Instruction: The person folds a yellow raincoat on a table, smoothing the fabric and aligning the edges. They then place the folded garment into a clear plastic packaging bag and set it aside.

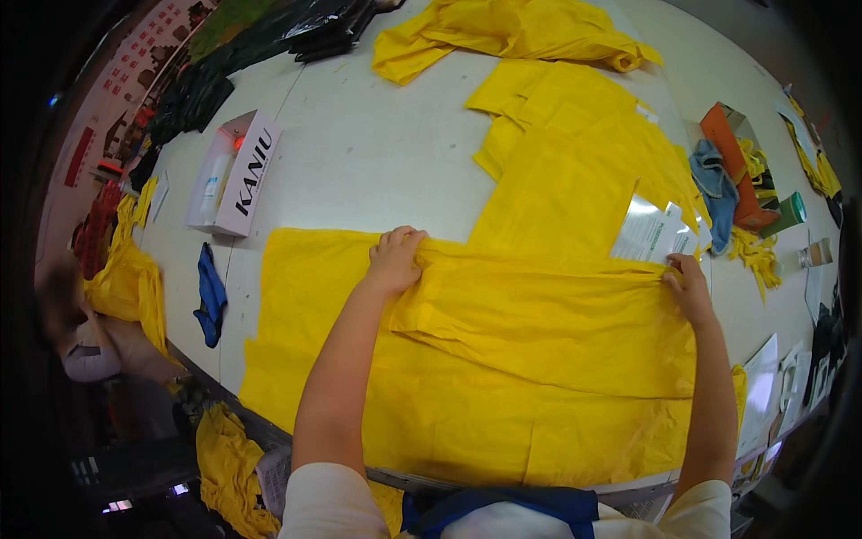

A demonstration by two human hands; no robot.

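Observation:
A wide yellow garment (pixel 332 377) of thin, slightly shiny fabric lies spread along the near side of the table, with a long folded strip across its upper part. My left hand (pixel 395 259) is closed on the strip's left end, fingertips curled over the fabric at the far edge. At the strip's right end, my right hand (pixel 690 286) pinches the upper corner between thumb and fingers. Just beyond that hand lies a printed white label sheet (pixel 654 232), resting on more yellow garments (pixel 566 180) stacked behind.
A white open box (pixel 250 180) stands at left, near a blue cloth (pixel 210 296). Black plastic bags (pixel 332 31) lie at the far left. An orange box (pixel 732 171), a blue-grey cloth (pixel 714 193) and a green roll (pixel 790 213) sit at right. Another person's arm (pixel 135 355) shows at left.

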